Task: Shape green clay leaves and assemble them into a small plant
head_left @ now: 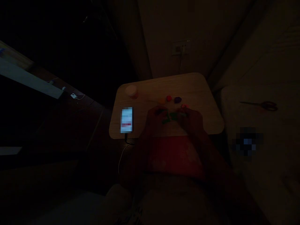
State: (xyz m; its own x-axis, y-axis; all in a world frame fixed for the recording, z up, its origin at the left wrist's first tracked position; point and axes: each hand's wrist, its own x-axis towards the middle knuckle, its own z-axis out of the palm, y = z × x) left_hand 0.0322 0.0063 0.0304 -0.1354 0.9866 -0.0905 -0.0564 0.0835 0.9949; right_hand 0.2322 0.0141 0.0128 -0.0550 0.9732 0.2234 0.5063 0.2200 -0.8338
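Note:
In dim light, my left hand (pixel 155 118) and my right hand (pixel 194 120) meet over a small wooden table (pixel 145 93). Between them is a soft-looking green piece (pixel 173 116), perhaps modelling clay, and the fingers of both hands are closed on it. Part of it is hidden by the fingers. Just beyond my hands lie a red lump (pixel 169 98), a dark purple lump (pixel 177 100) and a faint orange piece (pixel 161 101). A pinkish-red ring-like thing (pixel 184 106) is close to my right fingers.
A lit phone (pixel 126 120) with a cable lies at the table's left edge, below a pale cup (pixel 131 91). Scissors (pixel 264 105) rest on a pale surface to the right. A wall socket (pixel 180 48) with a plug is behind the table.

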